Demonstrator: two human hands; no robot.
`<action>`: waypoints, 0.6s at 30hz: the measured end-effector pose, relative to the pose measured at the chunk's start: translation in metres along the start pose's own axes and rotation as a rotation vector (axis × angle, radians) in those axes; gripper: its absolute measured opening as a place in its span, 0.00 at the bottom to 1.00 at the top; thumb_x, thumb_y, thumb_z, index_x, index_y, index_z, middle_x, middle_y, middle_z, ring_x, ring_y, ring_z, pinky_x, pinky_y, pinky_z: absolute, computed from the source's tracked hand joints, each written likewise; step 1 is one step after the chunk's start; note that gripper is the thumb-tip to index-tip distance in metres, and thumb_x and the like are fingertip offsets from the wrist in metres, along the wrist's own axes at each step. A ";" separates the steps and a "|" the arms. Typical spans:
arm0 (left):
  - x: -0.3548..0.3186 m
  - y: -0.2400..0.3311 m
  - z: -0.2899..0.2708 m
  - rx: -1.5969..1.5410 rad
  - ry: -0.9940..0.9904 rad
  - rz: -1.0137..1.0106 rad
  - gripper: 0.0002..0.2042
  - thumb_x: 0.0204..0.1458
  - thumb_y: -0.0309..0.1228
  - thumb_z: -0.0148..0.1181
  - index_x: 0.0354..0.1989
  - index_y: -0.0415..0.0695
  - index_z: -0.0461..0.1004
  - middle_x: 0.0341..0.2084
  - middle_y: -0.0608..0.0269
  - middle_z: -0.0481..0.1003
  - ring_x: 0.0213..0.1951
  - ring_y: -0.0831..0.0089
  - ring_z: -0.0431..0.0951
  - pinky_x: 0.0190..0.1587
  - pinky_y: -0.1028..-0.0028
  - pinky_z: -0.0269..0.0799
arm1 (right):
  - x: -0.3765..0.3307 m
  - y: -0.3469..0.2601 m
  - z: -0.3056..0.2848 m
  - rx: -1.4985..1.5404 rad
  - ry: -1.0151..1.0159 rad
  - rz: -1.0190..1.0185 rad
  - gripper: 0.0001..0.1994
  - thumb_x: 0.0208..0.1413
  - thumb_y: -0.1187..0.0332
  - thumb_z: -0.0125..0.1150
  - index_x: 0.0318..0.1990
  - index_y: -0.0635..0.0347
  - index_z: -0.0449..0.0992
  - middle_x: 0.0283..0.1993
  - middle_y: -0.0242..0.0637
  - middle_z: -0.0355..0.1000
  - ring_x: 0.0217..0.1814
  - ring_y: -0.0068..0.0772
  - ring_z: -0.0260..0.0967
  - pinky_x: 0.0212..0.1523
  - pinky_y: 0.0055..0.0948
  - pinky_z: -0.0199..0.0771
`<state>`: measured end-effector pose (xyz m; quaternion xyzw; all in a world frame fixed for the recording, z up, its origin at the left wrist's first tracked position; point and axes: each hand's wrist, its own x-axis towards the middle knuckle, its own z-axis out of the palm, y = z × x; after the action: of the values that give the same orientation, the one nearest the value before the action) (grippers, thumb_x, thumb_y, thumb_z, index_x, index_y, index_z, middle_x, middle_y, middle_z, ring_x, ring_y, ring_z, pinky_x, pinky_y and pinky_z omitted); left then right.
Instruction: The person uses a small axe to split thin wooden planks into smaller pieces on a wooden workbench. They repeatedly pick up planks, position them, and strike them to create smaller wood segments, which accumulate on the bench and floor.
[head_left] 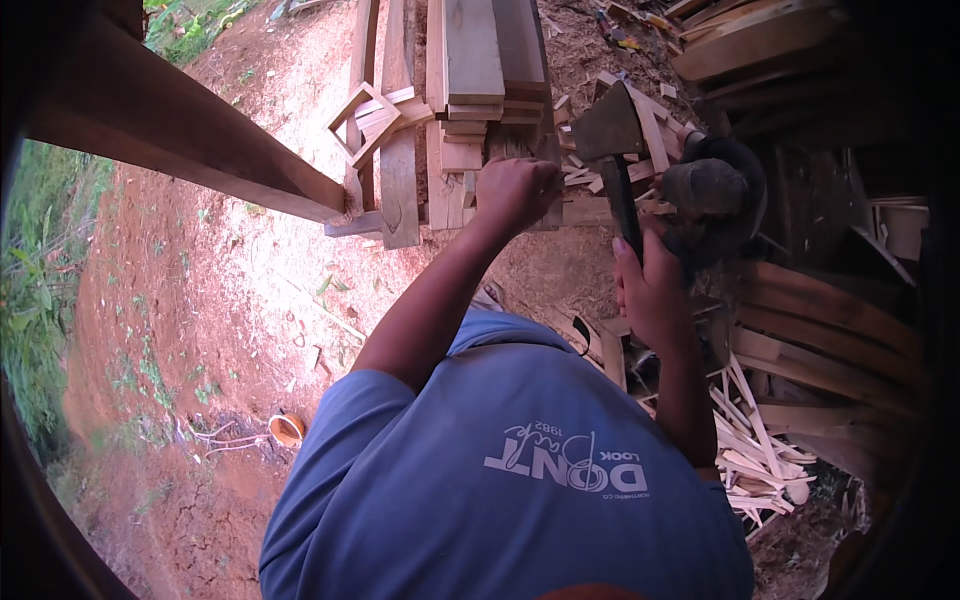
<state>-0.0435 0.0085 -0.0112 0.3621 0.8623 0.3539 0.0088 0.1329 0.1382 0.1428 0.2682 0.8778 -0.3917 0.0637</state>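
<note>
Bare red earth (230,290) spreads wide on the left, crossed only by a long wooden beam (180,135) that slants in from the far left and ends just beside a stack of sawn planks (470,60) at the far middle. The right side is tight: curved offcuts (820,320) and a heap of pale wood chips (755,450) crowd up to the dark rim, and a black rounded object (715,190) sits just right of the work. The left hand (515,190) is curled shut on the top of an upright piece of wood (505,145) that stands against the near end of the plank stack; what the fingers cover is hidden. The right hand (652,295) is clamped around the dark handle of a hatchet (610,135), gripping low on the shaft, with the broad grey head raised at the far end, near the upright piece and just right of the left hand.
</note>
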 end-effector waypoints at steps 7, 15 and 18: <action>0.000 0.004 -0.002 0.027 -0.040 -0.031 0.09 0.51 0.44 0.71 0.36 0.57 0.85 0.30 0.63 0.84 0.35 0.58 0.85 0.42 0.59 0.76 | -0.001 0.013 0.006 0.136 -0.052 0.034 0.13 0.74 0.61 0.56 0.41 0.62 0.71 0.23 0.31 0.68 0.21 0.22 0.69 0.23 0.30 0.68; 0.002 0.009 -0.008 0.009 -0.060 -0.040 0.07 0.53 0.42 0.69 0.36 0.56 0.84 0.32 0.63 0.84 0.36 0.58 0.85 0.43 0.59 0.76 | 0.068 0.041 0.041 0.168 0.116 -0.182 0.12 0.63 0.67 0.69 0.48 0.65 0.76 0.34 0.40 0.80 0.36 0.35 0.81 0.38 0.38 0.79; 0.002 0.005 -0.004 0.022 -0.034 -0.004 0.10 0.52 0.44 0.71 0.40 0.57 0.85 0.34 0.65 0.85 0.37 0.58 0.85 0.42 0.59 0.77 | 0.097 0.037 0.042 0.217 0.199 -0.376 0.15 0.57 0.73 0.72 0.50 0.62 0.77 0.41 0.40 0.83 0.42 0.40 0.83 0.45 0.39 0.80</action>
<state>-0.0433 0.0097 -0.0047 0.3663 0.8666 0.3382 0.0201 0.0652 0.1687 0.0585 0.1425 0.8671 -0.4602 -0.1264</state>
